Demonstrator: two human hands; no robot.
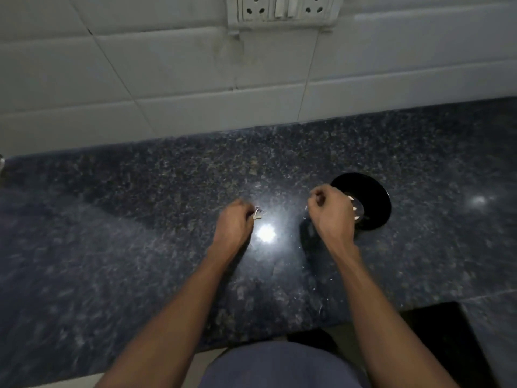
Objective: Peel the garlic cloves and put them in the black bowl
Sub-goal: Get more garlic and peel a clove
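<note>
A black bowl (375,197) stands on the dark granite counter at the right, with pale garlic pieces (355,210) showing inside it. My right hand (331,212) hovers over the bowl's left rim with its fingers curled; what it holds, if anything, is hidden. My left hand (235,224) is to the left of the bowl, just above the counter, and pinches a small pale scrap of garlic or garlic skin (257,213) at its fingertips.
The granite counter (140,219) runs wide to the left and ends at a tiled wall (167,79) with a socket plate (282,9). A bright light reflection (265,233) lies between my hands. The counter's front edge is near my body.
</note>
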